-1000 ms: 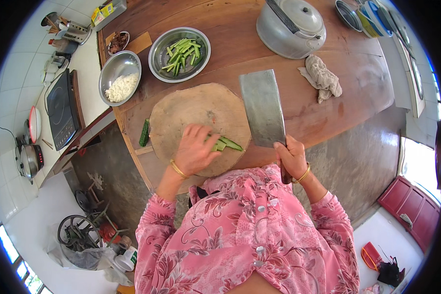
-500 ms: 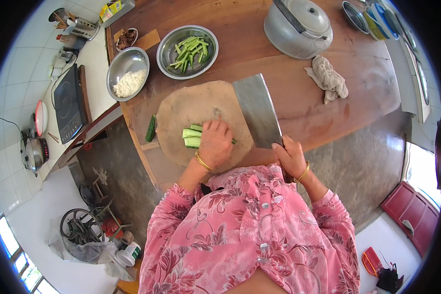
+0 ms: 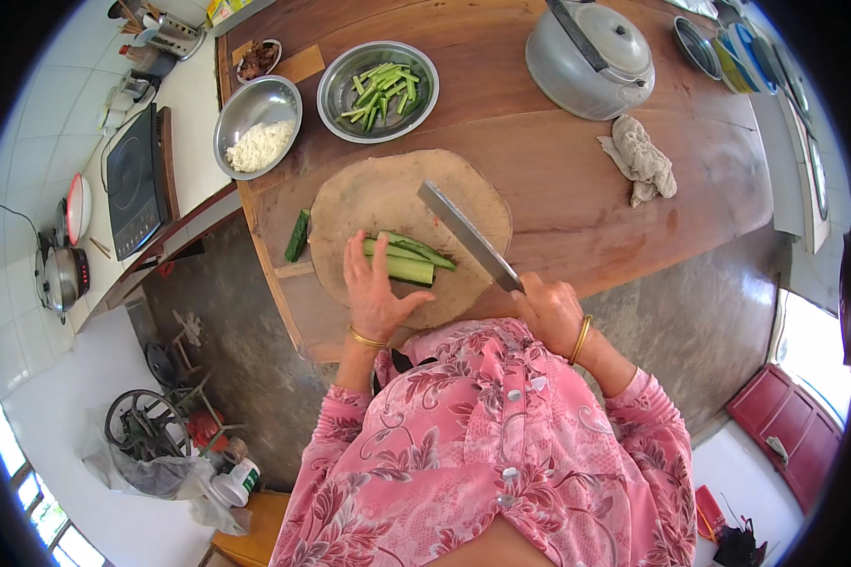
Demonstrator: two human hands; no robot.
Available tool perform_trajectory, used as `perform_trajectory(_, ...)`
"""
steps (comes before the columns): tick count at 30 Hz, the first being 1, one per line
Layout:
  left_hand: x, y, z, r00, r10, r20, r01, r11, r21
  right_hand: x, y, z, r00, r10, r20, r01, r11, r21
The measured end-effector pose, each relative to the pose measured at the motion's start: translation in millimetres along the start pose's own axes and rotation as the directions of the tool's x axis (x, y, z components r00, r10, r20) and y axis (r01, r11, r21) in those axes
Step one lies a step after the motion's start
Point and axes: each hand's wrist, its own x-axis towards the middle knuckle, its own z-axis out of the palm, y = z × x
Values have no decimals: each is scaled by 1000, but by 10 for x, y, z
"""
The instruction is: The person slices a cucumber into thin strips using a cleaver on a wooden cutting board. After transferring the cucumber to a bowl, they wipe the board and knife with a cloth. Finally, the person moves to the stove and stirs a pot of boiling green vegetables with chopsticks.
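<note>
The cucumber (image 3: 409,270) is green, the shirt (image 3: 444,435) pink (floral).

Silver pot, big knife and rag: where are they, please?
Silver pot (image 3: 575,83): head view, on its side.
Big knife (image 3: 470,237): head view, middle of its blade.
Rag (image 3: 643,163): head view, its crumpled middle.

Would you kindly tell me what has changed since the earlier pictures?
The cleaver, gripped in the right hand throughout, has swung left over the chopping board, turning from broadside to edge-on. The left hand has shifted left along the cucumber pieces and spread open. The kettle and cloth stayed put.
</note>
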Motion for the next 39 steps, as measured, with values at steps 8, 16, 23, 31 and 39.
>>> perform_trajectory(8, -9, 187, 172, 997, -57, -49, 61, 995, 78, 136, -175, 92, 991, -73, 112, 90, 984, -155)
perform_trajectory(16, 94, 398, 234, 1000, 2, -28, 3, 983, 181, 232, -206, 88, 992, -90, 88, 101, 987, -125)
perform_trajectory(23, 177, 500, 321, 997, -58, -42, 65, 982, 179, 270, -126, 31, 990, -113, 90, 121, 988, -95)
perform_trajectory(31, 151, 338, 396, 993, -66, -103, 86, 975, 204, 339, -51, -56, 958, -246, 146, 267, 953, -141)
perform_trajectory(39, -14, 163, 60, 982, -147, -121, 163, 977, 134, 461, -125, -166, 928, -263, 266, 320, 926, -200)
